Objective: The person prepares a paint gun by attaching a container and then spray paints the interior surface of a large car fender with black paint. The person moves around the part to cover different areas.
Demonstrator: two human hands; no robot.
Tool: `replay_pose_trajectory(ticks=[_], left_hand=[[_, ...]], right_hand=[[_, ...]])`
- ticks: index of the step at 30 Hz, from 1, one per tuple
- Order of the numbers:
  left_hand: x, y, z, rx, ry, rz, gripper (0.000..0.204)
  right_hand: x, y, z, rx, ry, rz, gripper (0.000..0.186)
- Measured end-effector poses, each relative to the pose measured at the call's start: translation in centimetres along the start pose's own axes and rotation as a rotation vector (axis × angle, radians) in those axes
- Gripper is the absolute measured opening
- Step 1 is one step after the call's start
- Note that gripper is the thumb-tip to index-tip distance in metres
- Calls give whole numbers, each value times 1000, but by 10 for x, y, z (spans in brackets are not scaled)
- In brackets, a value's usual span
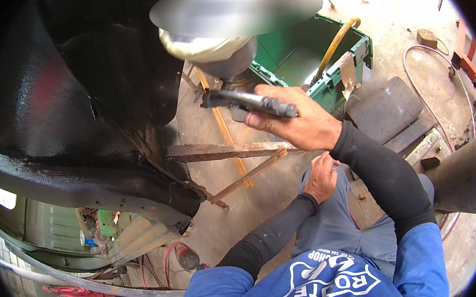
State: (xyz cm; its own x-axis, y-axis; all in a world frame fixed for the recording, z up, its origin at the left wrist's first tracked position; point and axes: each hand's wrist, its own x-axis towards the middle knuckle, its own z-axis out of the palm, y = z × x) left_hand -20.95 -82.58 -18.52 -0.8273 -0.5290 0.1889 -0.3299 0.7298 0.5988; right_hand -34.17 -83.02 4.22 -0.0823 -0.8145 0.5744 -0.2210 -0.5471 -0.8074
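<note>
My right hand, reaching out ahead, is closed around a dark, paint-stained spray gun. Above the gun sits its metal cup, with a cream wrapping around it; a blurred oval hides the upper part. The gun's front end points left toward a glossy black vehicle body panel, without touching it. My left hand rests on the knee of my grey trousers, fingers stretched out and holding nothing.
A wooden beam and a thinner strip stand under the panel's edge. Beyond my right hand is a green bin with a yellow hose. A grey cylinder lies at right. Hoses run over the concrete floor.
</note>
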Motion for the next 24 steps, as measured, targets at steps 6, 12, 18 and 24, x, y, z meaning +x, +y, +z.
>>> replay_pose_trajectory(ticks=[6, 12, 18, 24], left_hand=[[-4, -9, 4, 215, -192, -15, 31], [-8, -23, 14, 415, -229, 86, 42], [-7, -24, 18, 168, -59, 94, 16], [1, -3, 4, 52, 34, 111, 17]], right_hand=[[-6, 8, 18, 31, -163, 92, 40], [-10, 21, 29, 13, -210, 87, 38], [-9, 26, 21, 36, -62, 79, 31], [-7, 31, 6, 79, 121, -14, 36]])
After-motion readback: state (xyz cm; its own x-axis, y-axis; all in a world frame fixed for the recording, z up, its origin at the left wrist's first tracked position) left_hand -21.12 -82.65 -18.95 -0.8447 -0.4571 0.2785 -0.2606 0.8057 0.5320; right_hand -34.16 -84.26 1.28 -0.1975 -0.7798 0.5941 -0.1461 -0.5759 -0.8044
